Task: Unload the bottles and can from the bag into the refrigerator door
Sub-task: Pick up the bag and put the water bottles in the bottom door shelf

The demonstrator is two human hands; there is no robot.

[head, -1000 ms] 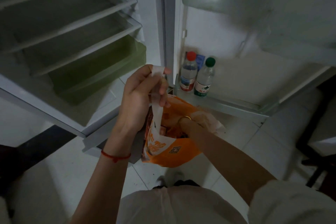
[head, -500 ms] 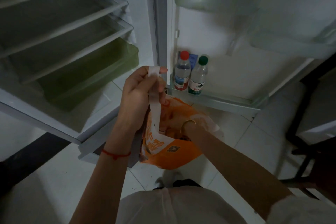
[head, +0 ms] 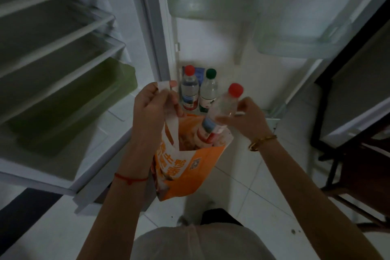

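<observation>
My left hand [head: 153, 107] grips the white handle of an orange bag [head: 185, 167] and holds it up in front of the open refrigerator. My right hand [head: 247, 120] is closed around a clear red-capped bottle [head: 223, 110], whose lower half is still inside the bag's mouth. A red-capped bottle [head: 189, 88] and a green-capped bottle [head: 209, 91] stand side by side at the left end of the lowest door shelf [head: 272, 120]. Whatever else the bag holds is hidden.
The refrigerator's interior shelves [head: 63, 34] and a green drawer [head: 73, 99] are at left. Two upper door bins [head: 211, 2] hang above the bottles. A dark chair [head: 358, 164] stands at right on the white tiled floor.
My right hand was down inside the bag; now it has come up and out holding a red-capped bottle. My left hand still holds the handle.
</observation>
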